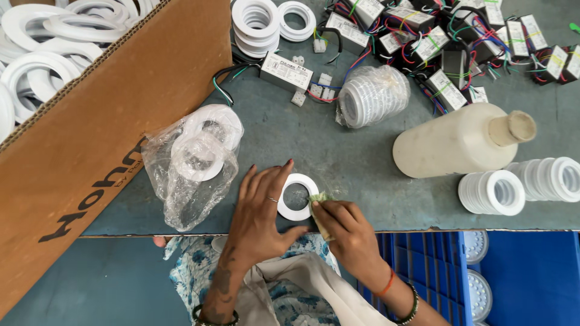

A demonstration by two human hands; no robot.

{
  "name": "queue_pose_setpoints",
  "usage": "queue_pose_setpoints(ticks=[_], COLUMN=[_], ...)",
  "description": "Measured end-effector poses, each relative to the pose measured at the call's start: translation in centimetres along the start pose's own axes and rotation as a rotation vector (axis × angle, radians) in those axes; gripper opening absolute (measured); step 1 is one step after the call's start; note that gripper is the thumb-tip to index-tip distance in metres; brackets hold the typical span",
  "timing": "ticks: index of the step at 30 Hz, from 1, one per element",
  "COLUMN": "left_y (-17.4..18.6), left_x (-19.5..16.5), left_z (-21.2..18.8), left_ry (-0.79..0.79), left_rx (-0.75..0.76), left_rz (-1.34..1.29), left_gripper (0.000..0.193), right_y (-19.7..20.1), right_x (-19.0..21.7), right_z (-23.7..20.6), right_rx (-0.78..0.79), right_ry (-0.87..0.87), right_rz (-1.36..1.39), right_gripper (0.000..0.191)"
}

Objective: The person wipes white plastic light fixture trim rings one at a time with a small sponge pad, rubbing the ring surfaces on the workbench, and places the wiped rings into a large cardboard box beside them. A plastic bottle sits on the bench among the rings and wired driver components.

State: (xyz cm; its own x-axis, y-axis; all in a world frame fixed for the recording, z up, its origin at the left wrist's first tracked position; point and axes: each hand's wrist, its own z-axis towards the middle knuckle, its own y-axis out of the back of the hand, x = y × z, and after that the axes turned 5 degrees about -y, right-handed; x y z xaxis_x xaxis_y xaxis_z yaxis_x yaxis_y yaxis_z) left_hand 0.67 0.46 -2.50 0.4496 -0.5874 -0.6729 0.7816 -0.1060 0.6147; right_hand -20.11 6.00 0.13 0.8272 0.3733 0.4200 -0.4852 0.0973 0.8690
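A white plastic ring [296, 197] lies flat on the grey-green table [338, 157] near its front edge. My left hand [261, 211] rests on the ring's left side, fingers spread, steadying it. My right hand [344, 229] pinches a small pale green cloth [318, 199] against the ring's right rim. A clear plastic bag [190, 169] with a couple of white rings in it lies just left of my left hand.
A large cardboard box [109, 108] of white rings fills the left. A cream bottle [459, 142] lies on its side at right, with stacked white rings [495, 192] below it. Wired black driver units [441, 42] crowd the back. Blue crates [447, 271] sit under the table edge.
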Motion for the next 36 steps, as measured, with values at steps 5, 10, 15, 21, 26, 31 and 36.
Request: queue_pose_setpoints(ticks=[5, 10, 15, 21, 26, 31, 36], left_y=[-0.8, -0.8, -0.9, -1.1, -1.1, -1.1, -0.8], left_x=[0.1, 0.3, 0.2, 0.2, 0.3, 0.2, 0.0], left_z=[0.2, 0.0, -0.2, -0.2, -0.1, 0.1, 0.2], left_ry=[0.095, 0.094, 0.081, 0.089, 0.082, 0.108, 0.104], left_rx=[0.023, 0.006, -0.033, -0.051, -0.043, -0.038, -0.043], left_rz=[-0.006, -0.046, -0.024, -0.03, -0.036, -0.048, -0.062], left_gripper=[0.115, 0.114, 0.105, 0.1, 0.096, 0.097, 0.097], right_y=[0.4, 0.1, 0.1, 0.3, 0.1, -0.4, 0.0], right_x=[-1.5, -3.5, -3.5, -1.8, -2.8, -3.5, -2.4], right_z=[1.7, 6.0, 5.8, 2.4, 4.2, 5.6, 3.0], right_rx=[0.043, 0.124, 0.117, 0.041, 0.065, 0.112, 0.067], right_ry=[0.135, 0.36, 0.319, 0.12, 0.194, 0.252, 0.233], right_rz=[-0.048, -0.073, -0.028, 0.005, -0.019, -0.027, -0.035], right_gripper=[0.05, 0.045, 0.047, 0.048, 0.051, 0.051, 0.048])
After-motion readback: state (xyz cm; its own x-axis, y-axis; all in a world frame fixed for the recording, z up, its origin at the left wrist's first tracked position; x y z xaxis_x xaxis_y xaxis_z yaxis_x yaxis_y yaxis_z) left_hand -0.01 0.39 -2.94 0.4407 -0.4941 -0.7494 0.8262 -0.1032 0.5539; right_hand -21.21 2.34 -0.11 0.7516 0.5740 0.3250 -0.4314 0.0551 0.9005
